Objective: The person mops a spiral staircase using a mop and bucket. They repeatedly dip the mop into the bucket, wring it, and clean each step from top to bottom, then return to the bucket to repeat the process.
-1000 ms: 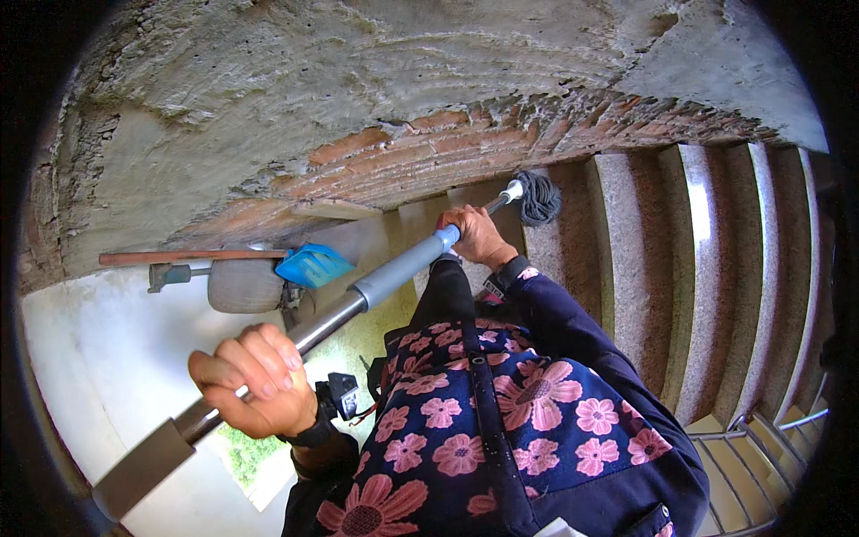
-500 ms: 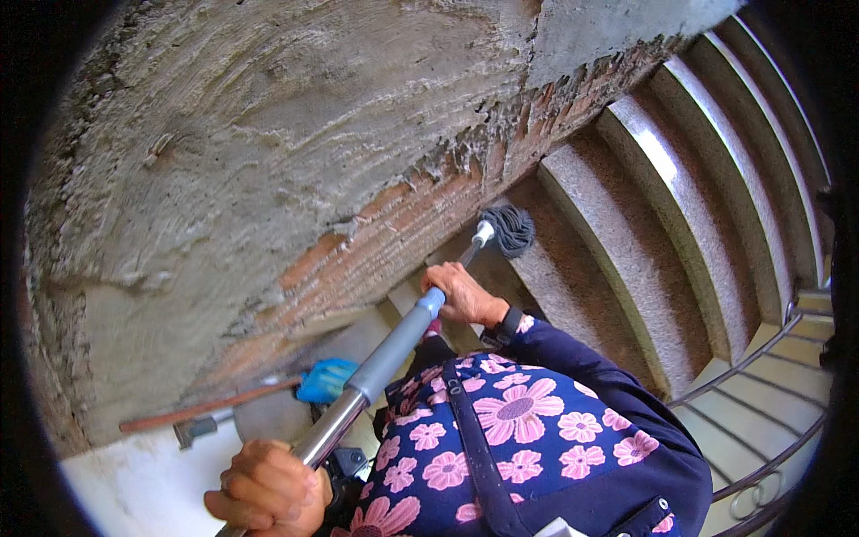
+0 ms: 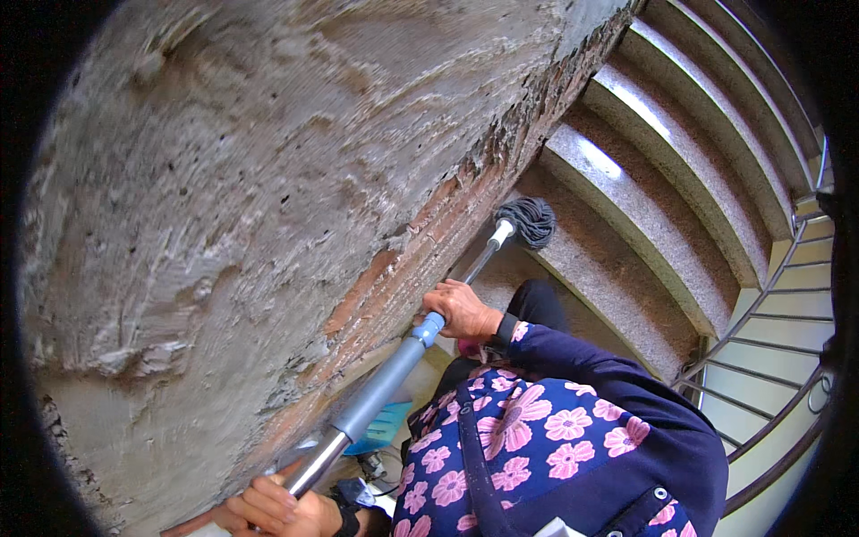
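Mop [image 3: 383,387], grey mop head [image 3: 531,223] at the stairs [image 3: 601,268], near the wall [image 3: 268,188]. Left hand [image 3: 279,508], right hand [image 3: 462,311]: both closed round the mop. Possible mishap: mop head snagging, should it brush the rough wall.

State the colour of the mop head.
The mop head is dark grey, seen best in the head view.

Stairwell; speckled steps [image 3: 631,233], metal railing [image 3: 775,483], rough wall [image 3: 268,215]
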A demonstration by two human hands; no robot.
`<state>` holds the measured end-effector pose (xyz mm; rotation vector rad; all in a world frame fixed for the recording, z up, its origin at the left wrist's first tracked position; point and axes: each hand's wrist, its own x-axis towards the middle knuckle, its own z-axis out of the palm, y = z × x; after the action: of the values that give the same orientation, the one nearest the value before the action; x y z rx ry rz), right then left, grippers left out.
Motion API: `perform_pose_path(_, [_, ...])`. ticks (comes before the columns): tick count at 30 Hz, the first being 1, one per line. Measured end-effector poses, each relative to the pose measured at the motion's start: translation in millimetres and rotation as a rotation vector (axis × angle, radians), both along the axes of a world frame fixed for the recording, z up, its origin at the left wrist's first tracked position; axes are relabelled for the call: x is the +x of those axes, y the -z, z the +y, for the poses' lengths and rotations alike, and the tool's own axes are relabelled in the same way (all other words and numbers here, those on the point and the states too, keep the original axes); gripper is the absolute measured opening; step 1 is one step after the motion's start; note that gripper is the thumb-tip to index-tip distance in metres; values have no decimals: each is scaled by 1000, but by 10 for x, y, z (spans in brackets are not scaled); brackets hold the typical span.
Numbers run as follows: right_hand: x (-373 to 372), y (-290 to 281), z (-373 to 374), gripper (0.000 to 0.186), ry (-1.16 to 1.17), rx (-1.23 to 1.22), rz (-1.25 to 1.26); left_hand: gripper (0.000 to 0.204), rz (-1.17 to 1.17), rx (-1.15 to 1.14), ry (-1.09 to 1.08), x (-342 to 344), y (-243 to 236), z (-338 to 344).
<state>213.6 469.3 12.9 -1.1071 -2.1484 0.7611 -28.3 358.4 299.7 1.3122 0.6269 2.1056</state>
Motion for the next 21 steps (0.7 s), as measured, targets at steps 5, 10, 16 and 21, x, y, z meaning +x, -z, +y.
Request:
perform_pose_path(5, [-120, 40, 120, 20, -101, 11, -1, 17, 116, -103, -122, -433, 43, -111])
perform_pose_path(10, [-24, -132, 194, 14, -222, -109, -51, 41, 12, 167, 223, -1001, -367, -317])
perform_pose_path(16, [169, -300, 128, 14, -282, -192, -100, 30, 61, 285, 122, -918, -603, -442])
perform_pose_path(21, [328, -65, 104, 15, -301, -173, -161, 29, -16, 330, 173, -532, -295, -531])
